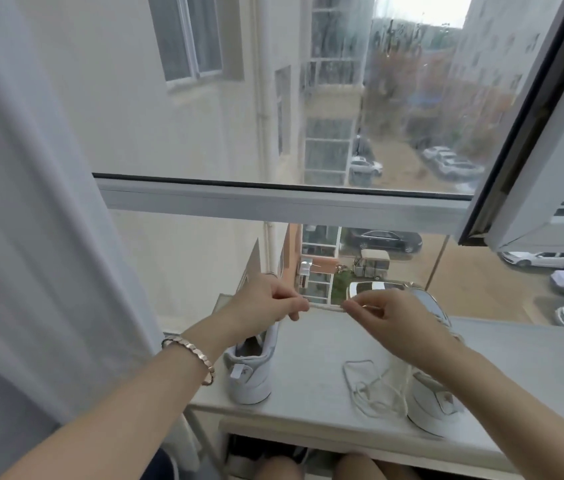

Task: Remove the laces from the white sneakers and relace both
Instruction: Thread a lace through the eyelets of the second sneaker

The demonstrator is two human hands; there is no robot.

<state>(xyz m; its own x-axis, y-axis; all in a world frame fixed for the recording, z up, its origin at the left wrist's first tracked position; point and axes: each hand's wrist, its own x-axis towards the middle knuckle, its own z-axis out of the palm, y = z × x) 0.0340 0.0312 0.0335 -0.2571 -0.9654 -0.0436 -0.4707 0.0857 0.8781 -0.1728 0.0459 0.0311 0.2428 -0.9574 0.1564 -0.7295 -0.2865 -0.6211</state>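
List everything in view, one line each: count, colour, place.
ledge: 1, white, foreground
sneakers: 2, white, left sneaker and right sneaker apart on the ledge, heels toward the camera
lace: white, a span taut between both hands; more coiled on the ledge by the right sneaker; one lace or two, cannot tell
window: 1, white frame, sash open at right
curtain: 1, pale grey, left
cars: several, white and dark, outside below
bracelet: 1, rose gold, left wrist
left hand: pinches the lace
right hand: pinches the lace
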